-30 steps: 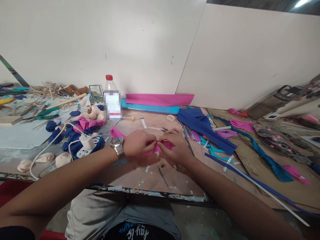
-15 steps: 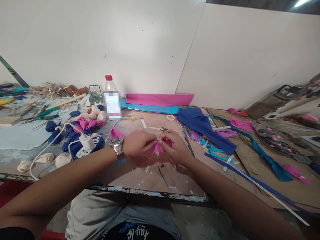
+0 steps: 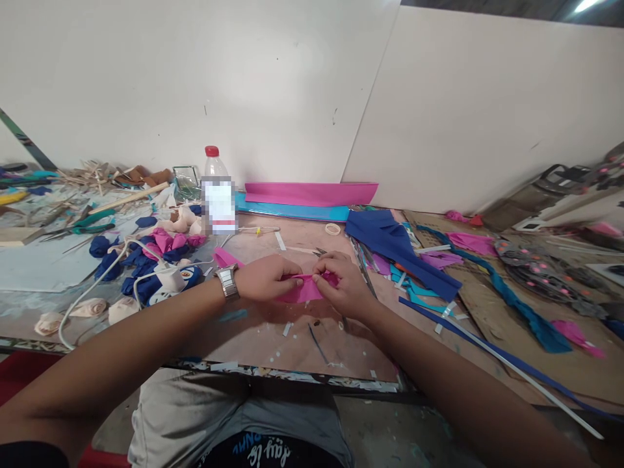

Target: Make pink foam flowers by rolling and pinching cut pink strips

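A strip of pink fabric is pinched between my two hands, just above the table. My left hand, with a metal watch at the wrist, grips it between thumb and curled fingers. A loose end of the strip sticks out behind this hand, toward the bottle. My right hand pinches the same fabric close by, thumb and fingertips together. Part of the pink lies hidden behind the fingers. Small scissors-like tips show just beyond my right hand.
A red-capped bottle stands before the wall, beside folded pink cloth. Left are blue and pink fabric rosettes, a power strip with a white cable, and pliers. Right lie blue cloth and a white rod. A tape ring lies behind.
My hands have drawn slightly apart, and more of the pink fabric shows between them. The loose end near my left wrist has dropped lower.
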A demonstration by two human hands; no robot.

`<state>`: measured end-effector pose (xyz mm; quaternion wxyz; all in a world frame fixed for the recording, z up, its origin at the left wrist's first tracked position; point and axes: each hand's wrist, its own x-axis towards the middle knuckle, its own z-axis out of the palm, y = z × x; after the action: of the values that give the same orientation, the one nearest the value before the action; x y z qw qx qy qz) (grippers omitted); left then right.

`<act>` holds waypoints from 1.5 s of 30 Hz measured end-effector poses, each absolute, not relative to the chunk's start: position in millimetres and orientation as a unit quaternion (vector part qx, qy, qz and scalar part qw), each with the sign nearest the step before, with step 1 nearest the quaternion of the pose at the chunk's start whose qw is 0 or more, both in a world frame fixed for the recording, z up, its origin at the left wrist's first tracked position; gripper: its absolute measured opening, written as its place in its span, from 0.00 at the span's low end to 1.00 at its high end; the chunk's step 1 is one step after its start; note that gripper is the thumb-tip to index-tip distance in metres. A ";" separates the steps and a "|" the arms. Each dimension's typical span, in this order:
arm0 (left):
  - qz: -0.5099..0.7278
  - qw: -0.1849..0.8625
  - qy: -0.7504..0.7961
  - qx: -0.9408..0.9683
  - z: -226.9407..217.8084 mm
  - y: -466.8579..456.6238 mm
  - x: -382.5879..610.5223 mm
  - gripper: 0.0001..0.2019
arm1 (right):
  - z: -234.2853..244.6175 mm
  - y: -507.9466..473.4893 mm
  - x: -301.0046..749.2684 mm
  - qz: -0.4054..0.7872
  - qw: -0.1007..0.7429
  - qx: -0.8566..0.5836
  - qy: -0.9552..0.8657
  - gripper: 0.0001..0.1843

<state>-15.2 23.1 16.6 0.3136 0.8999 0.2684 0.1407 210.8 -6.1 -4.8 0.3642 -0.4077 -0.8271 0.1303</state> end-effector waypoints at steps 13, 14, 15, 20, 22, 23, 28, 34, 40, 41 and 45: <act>0.076 0.367 0.284 0.883 17.0 34.7 -21.9 0.10 | -7.7 -2.9 215.0 0.126 0.372 -0.387 -0.834 0.02; 0.077 0.361 0.293 0.882 16.4 35.6 -22.2 0.09 | -7.7 -2.0 215.9 0.122 0.373 -0.391 -0.833 0.02; 0.081 0.354 0.303 0.881 15.9 36.3 -22.4 0.09 | -7.5 -1.1 216.7 0.118 0.374 -0.395 -0.831 0.03; 0.094 0.340 0.318 0.880 14.5 35.4 -21.6 0.09 | -6.7 1.2 217.8 0.097 0.369 -0.399 -0.834 0.03; 0.104 0.341 0.303 0.884 14.3 32.9 -19.6 0.10 | -7.1 0.6 216.8 0.091 0.362 -0.394 -0.840 0.03; 0.114 0.340 0.294 0.886 14.1 31.6 -18.5 0.11 | -7.3 0.0 216.2 0.090 0.358 -0.392 -0.843 0.03; 0.138 0.337 0.267 0.892 12.8 28.4 -15.1 0.13 | -6.8 -3.6 214.5 0.095 0.351 -0.382 -0.850 0.03; 0.125 0.371 0.259 0.883 12.5 28.6 -14.5 0.14 | -6.7 -6.1 212.1 0.102 0.343 -0.349 -0.866 0.04; 0.133 0.394 0.261 0.871 14.6 26.3 -13.8 0.14 | -12.1 -4.3 210.8 0.077 0.365 -0.334 -0.866 0.04; 0.131 0.397 0.263 0.870 15.0 26.2 -13.9 0.14 | -12.4 -4.0 210.9 0.070 0.370 -0.332 -0.865 0.04; 0.131 0.410 0.272 0.860 15.1 27.2 -14.3 0.16 | -9.9 -4.8 210.7 0.036 0.376 -0.321 -0.868 0.04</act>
<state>-14.3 27.2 15.1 0.4104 0.8604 0.2723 0.1312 210.7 -4.8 -9.9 0.3761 -0.3214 -0.8683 0.0356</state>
